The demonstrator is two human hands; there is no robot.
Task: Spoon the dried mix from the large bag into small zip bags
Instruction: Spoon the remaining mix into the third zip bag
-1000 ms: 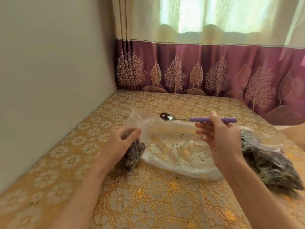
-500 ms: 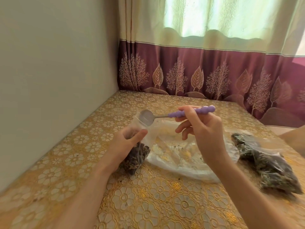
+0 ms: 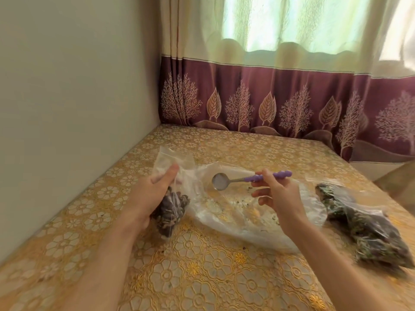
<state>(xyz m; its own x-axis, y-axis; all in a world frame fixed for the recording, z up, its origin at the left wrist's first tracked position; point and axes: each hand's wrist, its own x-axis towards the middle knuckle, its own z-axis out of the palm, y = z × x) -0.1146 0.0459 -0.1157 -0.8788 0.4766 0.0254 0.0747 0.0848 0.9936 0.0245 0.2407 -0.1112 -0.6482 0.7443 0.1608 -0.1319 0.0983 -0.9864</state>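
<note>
Left hand: I am keeping my left hand point(image 3: 155, 194) wrapped around the small zip bag point(image 3: 171, 199), thumb up along its clear top, so the bag is standing upright with its mouth held clear for filling.
Small zip bag: it is sitting just left of the large bag point(image 3: 242, 212), its bottom resting on the table point(image 3: 202, 277); dark dried mix is filling its lower part, and the upper part is showing empty and crumpled. I judge it is about half full.
Right hand: my right hand point(image 3: 278, 196) is pinching the purple handle of the spoon point(image 3: 247, 179) between thumb and forefinger, the other fingers hanging loose below. This light grip is letting me tip the bowl freely.
Spoon: it is hovering above the large bag, bowl pointing toward the small zip bag and tilted to face me. The bowl is looking bare, so I judge a fresh scoop is needed.
Large bag: it is lying flat in the middle of the table, spread open under the spoon so anything spilling is falling back inside. Only pale crumbs and a few dark flecks are showing in it; I judge it is nearly spent.
Filled bags: at least 1 filled bag point(image 3: 363, 223) of dark mix is lying right of the large bag, well apart from my working hands, set aside as done.
Risk: the small zip bag's soft top is sagging, so I am judging its mouth could fold shut.
</note>
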